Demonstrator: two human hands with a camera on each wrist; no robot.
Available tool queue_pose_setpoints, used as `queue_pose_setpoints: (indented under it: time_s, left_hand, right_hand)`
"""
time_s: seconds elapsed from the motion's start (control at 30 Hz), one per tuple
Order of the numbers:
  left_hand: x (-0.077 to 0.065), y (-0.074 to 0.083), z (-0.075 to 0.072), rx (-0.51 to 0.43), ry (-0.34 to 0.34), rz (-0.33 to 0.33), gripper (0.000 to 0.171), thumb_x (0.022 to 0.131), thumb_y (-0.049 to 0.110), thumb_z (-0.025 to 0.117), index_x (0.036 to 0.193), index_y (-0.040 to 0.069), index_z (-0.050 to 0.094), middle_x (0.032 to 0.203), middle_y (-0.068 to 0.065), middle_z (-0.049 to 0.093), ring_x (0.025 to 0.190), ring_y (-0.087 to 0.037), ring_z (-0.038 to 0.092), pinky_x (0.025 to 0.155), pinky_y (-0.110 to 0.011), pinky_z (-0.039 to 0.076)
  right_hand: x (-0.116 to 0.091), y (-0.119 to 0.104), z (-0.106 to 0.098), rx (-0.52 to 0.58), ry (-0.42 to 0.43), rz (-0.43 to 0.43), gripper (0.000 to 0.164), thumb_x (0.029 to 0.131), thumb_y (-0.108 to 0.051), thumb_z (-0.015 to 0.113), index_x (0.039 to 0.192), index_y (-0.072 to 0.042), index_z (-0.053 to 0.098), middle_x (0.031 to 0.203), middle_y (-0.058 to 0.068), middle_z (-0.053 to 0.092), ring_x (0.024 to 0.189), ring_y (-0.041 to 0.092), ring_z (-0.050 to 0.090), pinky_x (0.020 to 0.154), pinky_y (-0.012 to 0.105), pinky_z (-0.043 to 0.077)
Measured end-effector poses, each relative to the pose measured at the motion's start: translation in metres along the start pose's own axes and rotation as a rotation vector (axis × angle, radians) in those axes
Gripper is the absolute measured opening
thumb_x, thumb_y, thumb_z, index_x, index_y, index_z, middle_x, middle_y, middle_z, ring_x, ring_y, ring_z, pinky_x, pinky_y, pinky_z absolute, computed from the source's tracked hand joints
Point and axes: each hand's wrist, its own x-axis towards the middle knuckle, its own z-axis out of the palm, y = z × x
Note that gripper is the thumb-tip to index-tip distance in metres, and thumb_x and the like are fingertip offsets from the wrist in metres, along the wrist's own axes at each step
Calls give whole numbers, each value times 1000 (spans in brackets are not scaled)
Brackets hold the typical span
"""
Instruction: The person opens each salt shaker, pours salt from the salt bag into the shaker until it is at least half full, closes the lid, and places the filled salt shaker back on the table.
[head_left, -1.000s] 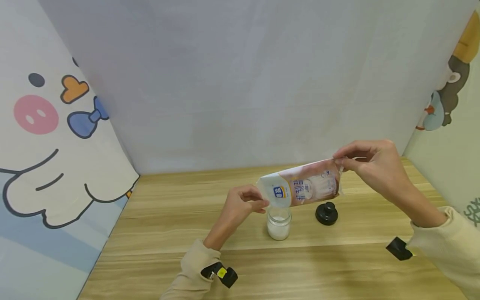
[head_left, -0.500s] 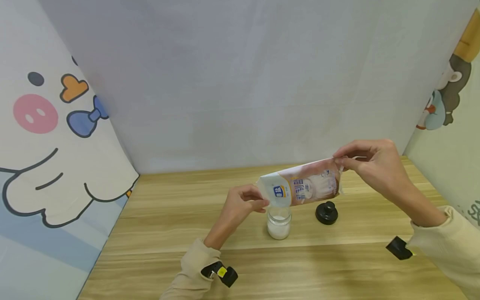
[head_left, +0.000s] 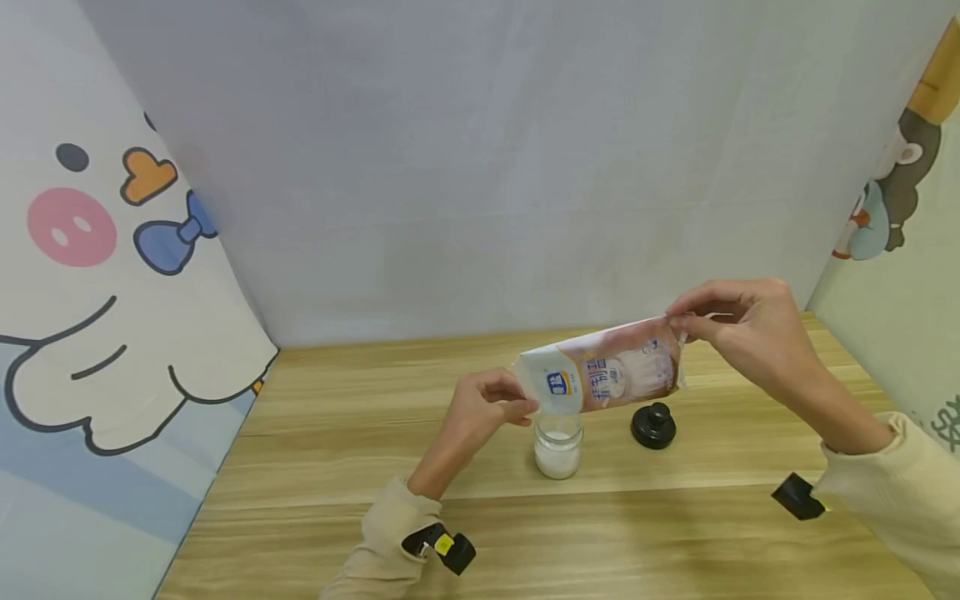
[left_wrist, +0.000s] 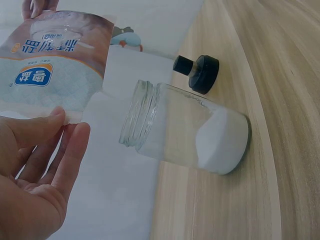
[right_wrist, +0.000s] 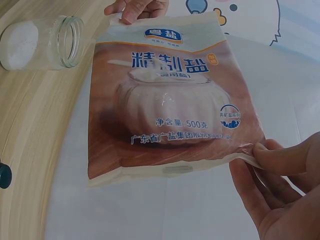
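A bag of salt (head_left: 611,367) is held tilted above the table, its left end lower than its right. My left hand (head_left: 480,412) pinches the lower end between thumb and fingers. At the raised end, my right hand (head_left: 761,342) pinches a bottom corner, seen closely in the right wrist view. Just below the bag's lower end stands an uncapped glass jar (head_left: 558,457), partly filled with white salt (left_wrist: 220,140). In the left wrist view, the bag's lower corner is close to the jar's mouth (left_wrist: 137,114).
A black knobbed lid (head_left: 653,427) lies on the wooden table (head_left: 337,433), to the right of the jar. A pale cloth backdrop (head_left: 480,208) rises behind the table, with cartoon-printed panels (head_left: 97,350) at the sides.
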Motion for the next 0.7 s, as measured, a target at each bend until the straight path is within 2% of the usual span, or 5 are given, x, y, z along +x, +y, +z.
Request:
queue_pose_setpoints:
  time_s: [0.2, 0.6, 0.7]
  left_hand:
    - [0, 0, 0, -3, 3, 2, 12, 76, -3, 74, 82, -6, 64, 80, -11, 68, 75, -20, 67, 66, -39, 60]
    - [-1, 1, 0, 1, 9, 1, 10, 77, -4, 74, 79, 1, 65, 81, -11, 68, 75, -21, 67, 67, -40, 60]
    - [-1, 1, 0, 5, 6, -2, 10, 77, -3, 74, 81, -1, 65, 82, -11, 68, 76, -21, 67, 67, -39, 60]
  right_hand:
    - [0, 0, 0, 2, -2, -8, 8, 82, 3, 70, 87, -2, 73, 84, 15, 69, 63, 10, 67, 60, 17, 55]
    - [-1, -1, 0, -4, -2, -7, 7, 82, 3, 70, 86, -2, 73, 84, 15, 69, 63, 9, 67, 59, 16, 54]
    - [0, -1, -1, -1, -2, -10, 8, 82, 3, 70, 86, -2, 73, 84, 15, 69, 63, 10, 67, 58, 16, 54]
